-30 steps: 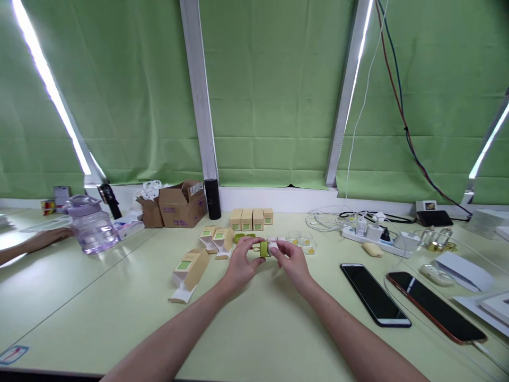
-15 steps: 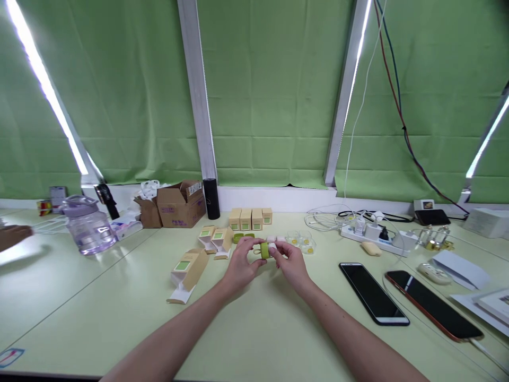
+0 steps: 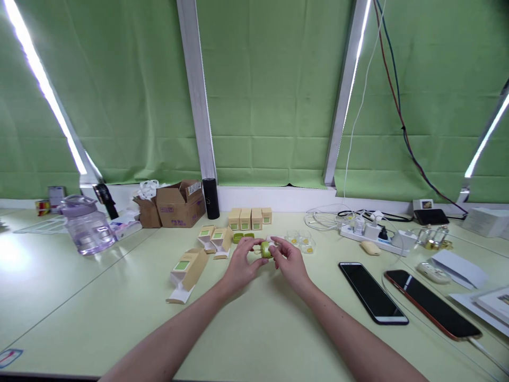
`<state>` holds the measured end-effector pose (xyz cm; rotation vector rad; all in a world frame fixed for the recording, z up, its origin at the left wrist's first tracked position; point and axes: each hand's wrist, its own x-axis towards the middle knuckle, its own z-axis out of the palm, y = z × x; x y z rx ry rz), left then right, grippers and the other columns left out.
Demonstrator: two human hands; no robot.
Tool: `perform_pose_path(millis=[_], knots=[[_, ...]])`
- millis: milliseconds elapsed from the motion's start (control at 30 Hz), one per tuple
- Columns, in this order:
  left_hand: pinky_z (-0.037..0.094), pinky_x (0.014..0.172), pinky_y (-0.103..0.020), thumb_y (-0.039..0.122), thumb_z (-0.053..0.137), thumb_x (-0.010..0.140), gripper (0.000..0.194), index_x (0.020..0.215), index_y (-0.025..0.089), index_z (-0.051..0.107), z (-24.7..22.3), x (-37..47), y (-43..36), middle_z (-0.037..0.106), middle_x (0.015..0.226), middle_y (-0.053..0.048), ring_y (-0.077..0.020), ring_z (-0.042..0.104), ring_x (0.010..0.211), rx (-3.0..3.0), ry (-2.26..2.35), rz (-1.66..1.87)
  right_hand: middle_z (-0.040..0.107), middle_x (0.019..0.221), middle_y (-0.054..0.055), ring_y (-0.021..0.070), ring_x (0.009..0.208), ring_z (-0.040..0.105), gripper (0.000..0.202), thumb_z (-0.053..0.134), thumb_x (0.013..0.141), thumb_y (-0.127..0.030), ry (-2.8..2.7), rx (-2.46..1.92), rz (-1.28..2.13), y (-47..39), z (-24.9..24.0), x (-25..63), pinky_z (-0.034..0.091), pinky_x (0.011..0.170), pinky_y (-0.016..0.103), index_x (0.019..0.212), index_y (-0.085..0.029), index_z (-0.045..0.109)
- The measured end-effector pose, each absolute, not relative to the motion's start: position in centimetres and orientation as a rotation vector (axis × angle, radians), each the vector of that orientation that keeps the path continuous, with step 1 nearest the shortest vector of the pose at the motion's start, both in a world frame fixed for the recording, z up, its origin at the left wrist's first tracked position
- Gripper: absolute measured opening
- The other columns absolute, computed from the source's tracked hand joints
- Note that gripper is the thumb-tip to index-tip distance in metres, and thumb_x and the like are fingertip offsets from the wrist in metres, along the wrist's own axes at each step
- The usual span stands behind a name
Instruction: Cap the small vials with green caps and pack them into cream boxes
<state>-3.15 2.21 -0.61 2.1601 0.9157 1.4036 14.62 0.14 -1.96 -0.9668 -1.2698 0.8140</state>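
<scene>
A small rounded green case (image 3: 266, 250) with a thin loop at its left end is held above the table between my hands. My left hand (image 3: 243, 263) pinches it from the left, thumb below and fingers above. At its right end, the fingers of my right hand (image 3: 291, 261) close on it. Behind my hands lie green pieces (image 3: 243, 237), and small white pieces (image 3: 274, 240) are partly covered by my fingers. Clear plastic cups with yellow centres (image 3: 301, 241) stand behind my right hand. To the left lie opened cardboard boxes (image 3: 190, 267) with flaps out.
Small closed boxes (image 3: 245, 218) stand in a row at the back. A brown carton (image 3: 178, 206), black cylinder (image 3: 211, 198) and purple-lidded jug (image 3: 88, 225) are further left. Two phones (image 3: 371, 292), a power strip (image 3: 369, 237) and cables lie on the right.
The white part that showed between the green case and my right fingers is no longer visible. Another person's hand at the far left has left the view.
</scene>
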Motion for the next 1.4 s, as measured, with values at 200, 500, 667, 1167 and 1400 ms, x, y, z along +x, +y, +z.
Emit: perform_pose_path(millis=[200, 500, 667, 1167, 1400], knots=[[0.048, 0.106, -0.050, 0.024, 0.070, 0.090, 0.044, 0.133, 0.028, 0.065, -0.4, -2.9, 1.7, 0.069, 0.129, -0.009, -0.0291, 0.057, 0.123, 2.297, 0.919, 1.362, 0.065, 0.071, 0.002, 0.0174, 0.059, 0.057, 0.053, 0.075, 0.080, -0.065, -1.240, -0.922, 0.924, 0.4, -2.2, 14.5, 0.045, 0.046, 0.028, 0.109, -0.021, 0.075], [0.049, 0.111, -0.050, 0.024, 0.052, 0.100, 0.054, 0.153, 0.026, 0.046, -1.1, -1.9, 0.3, 0.054, 0.153, -0.013, -0.0318, 0.049, 0.144, 2.364, 0.970, 1.393, 0.065, 0.077, 0.002, 0.0174, 0.069, 0.059, 0.044, 0.074, 0.083, -0.061, -1.178, -0.848, 0.947, 0.0, -2.0, 13.9, 0.051, 0.048, 0.026, 0.102, -0.022, 0.069], [0.055, 0.105, -0.047, 0.024, 0.053, 0.100, 0.056, 0.155, 0.027, 0.044, -0.9, -1.6, -0.2, 0.045, 0.161, -0.013, -0.0336, 0.052, 0.142, 2.414, 0.947, 1.413, 0.061, 0.075, -0.001, 0.0148, 0.063, 0.058, 0.041, 0.074, 0.084, -0.059, -1.164, -0.836, 0.951, 0.0, -2.3, 13.7, 0.051, 0.049, 0.026, 0.099, -0.022, 0.065], [0.047, 0.114, -0.046, 0.033, 0.044, 0.105, 0.057, 0.160, 0.020, 0.034, -0.8, -1.8, 0.5, 0.056, 0.149, -0.018, -0.0280, 0.057, 0.135, 2.199, 0.851, 1.398, 0.066, 0.081, 0.002, 0.0161, 0.072, 0.061, 0.035, 0.072, 0.087, -0.054, -1.366, -0.878, 0.761, -1.0, -1.5, 13.7, 0.050, 0.053, 0.024, 0.095, -0.020, 0.064], [0.058, 0.091, -0.037, 0.039, 0.053, 0.101, 0.061, 0.156, 0.017, 0.040, -0.6, -1.5, 1.0, 0.068, 0.122, -0.013, -0.0214, 0.070, 0.102, 1.732, 0.747, 1.274, 0.062, 0.127, 0.012, 0.0183, 0.082, 0.065, 0.039, 0.066, 0.093, -0.033, -1.700, -0.981, 0.095, -1.6, -1.3, 14.6, 0.056, 0.061, 0.030, 0.129, -0.024, 0.058]])
